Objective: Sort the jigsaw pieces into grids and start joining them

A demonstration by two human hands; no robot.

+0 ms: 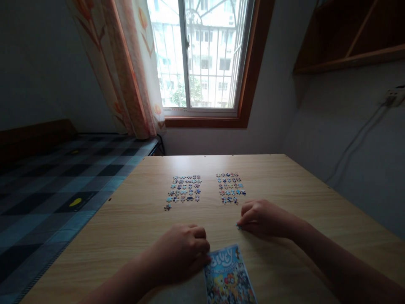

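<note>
My right hand [257, 215] is closed in a pinch on a small pale-blue jigsaw puzzle piece [238, 226], low over the table or touching it. My left hand [186, 249] has its fingers curled together beside the upper left corner of a colourful Bluey picture case [228, 276]. Its thumb seems to touch that corner; whatever lies between the fingers is hidden. Beyond the hands, puzzle pieces lie in spaced rows, one group on the left [185, 187] and another group on the right [230, 185]. A small cluster of pieces [167, 207] lies just below the left group.
The wooden table [133, 228] reaches toward a barred window [211, 63] with a flowered curtain [126, 63]. A bed with a checked cover [69, 177] stands along the left side. On the right wall are a shelf [351, 61] and a plugged-in cable [356, 139].
</note>
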